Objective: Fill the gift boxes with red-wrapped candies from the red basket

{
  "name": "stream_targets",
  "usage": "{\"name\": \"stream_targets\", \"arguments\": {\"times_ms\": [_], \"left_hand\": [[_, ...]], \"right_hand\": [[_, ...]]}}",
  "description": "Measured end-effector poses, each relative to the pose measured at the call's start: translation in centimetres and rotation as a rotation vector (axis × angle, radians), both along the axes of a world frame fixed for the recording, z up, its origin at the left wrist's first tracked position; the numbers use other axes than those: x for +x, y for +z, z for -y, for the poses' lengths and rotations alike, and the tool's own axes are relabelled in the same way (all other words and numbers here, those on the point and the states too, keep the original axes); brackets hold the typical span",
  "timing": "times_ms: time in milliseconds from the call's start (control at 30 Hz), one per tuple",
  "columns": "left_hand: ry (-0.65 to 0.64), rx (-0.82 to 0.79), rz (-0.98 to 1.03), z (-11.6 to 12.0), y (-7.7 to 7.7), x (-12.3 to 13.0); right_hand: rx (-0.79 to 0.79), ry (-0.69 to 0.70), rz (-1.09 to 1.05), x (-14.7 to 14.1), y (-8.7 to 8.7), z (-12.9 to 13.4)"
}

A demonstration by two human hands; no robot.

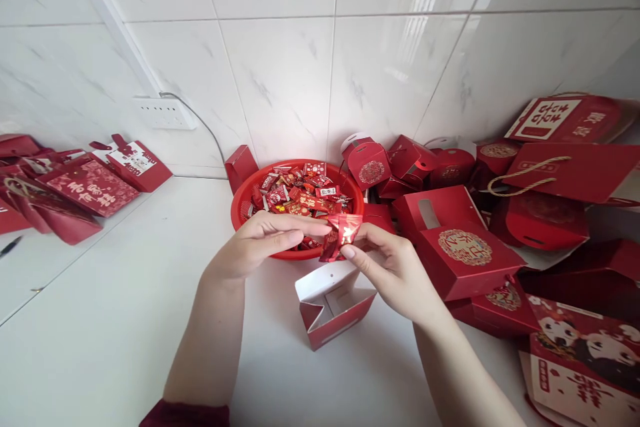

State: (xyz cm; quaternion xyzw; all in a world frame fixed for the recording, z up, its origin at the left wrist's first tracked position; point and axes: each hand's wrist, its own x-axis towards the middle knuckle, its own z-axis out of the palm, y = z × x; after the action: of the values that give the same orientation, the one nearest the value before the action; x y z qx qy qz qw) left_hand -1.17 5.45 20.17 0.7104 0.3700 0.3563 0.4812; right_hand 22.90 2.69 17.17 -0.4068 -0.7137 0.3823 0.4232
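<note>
My right hand [393, 263] pinches a shiny red candy packet [345, 232] between thumb and fingers, above an open box. My left hand [273, 237] has its fingers stretched out, their tips at the packet's left side. Behind both hands, a red plastic basket [239, 205] holds many red-wrapped candies [305, 199]. Just below the hands, the small red box [343, 325] stands on the white table with its white inner flap up; its visible interior shows no candy.
Red gift boxes and bags [463, 250] crowd the right side. More red bags [95, 187] lie at the left, near a black pen [10, 247]. A white power strip [164, 113] is on the tiled wall, and a small red box [241, 167] stands beside the basket.
</note>
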Motion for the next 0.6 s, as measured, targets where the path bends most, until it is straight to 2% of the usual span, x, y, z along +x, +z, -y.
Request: {"name": "stream_targets", "arguments": {"times_ms": [133,233,400,533,600], "left_hand": [[0.093,0.067,-0.014,0.5,-0.3,2.4],[0.108,0.096,-0.063,0.8,-0.6,3.8],[0.175,0.119,-0.077,1.2,-0.4,3.7],[0.282,0.192,-0.033,1.4,0.4,2.5],[0.347,0.215,0.030,1.4,0.9,2.0]], "right_hand": [[0.053,-0.050,0.024,-0.1,-0.1,0.0],[0.124,-0.101,0.046,-0.2,-0.2,0.1],[0.104,-0.100,0.019,-1.0,0.3,1.4],[0.112,-0.211,0.003,0.4,1.5,5.8],[0.057,-0.172,0.042,2.2,1.2,9.5]]}}
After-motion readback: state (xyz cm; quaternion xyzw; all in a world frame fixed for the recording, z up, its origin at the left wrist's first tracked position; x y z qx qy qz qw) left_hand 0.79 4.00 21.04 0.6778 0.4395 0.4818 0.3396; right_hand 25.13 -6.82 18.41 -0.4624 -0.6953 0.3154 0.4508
